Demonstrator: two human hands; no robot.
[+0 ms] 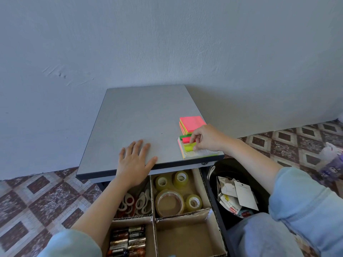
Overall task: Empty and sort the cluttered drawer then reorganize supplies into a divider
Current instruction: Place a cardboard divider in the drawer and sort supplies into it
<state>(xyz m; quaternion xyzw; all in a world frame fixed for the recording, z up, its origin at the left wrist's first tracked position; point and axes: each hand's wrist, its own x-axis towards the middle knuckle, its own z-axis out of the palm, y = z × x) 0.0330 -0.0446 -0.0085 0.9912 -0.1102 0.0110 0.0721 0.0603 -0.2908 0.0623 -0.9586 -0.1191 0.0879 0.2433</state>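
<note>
while the right hand (pixel 207 139) pinches the pack of sticky flags (pixel 190 147) at the worktop's (pixel 144 112) front right edge and the left hand (pixel 134 160) rests flat, fingers spread, a hasty lift could spill loose flags into the bin (pixel 239 191) below.

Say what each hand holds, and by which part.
Right hand pinches the neon sticky-tab pack at the tabs' right ends. Left hand lies flat on the tabletop, holding nothing.

My 2 sleeves pale blue, soft fabric: left sleeve (pixel 74 243), right sleeve (pixel 306 201), both pushed up forearm, stitched seam near right cuff. Left grip (pixel 134 164), right grip (pixel 207 139) bare. Pale blue trouser leg (pixel 259 236).
</note>
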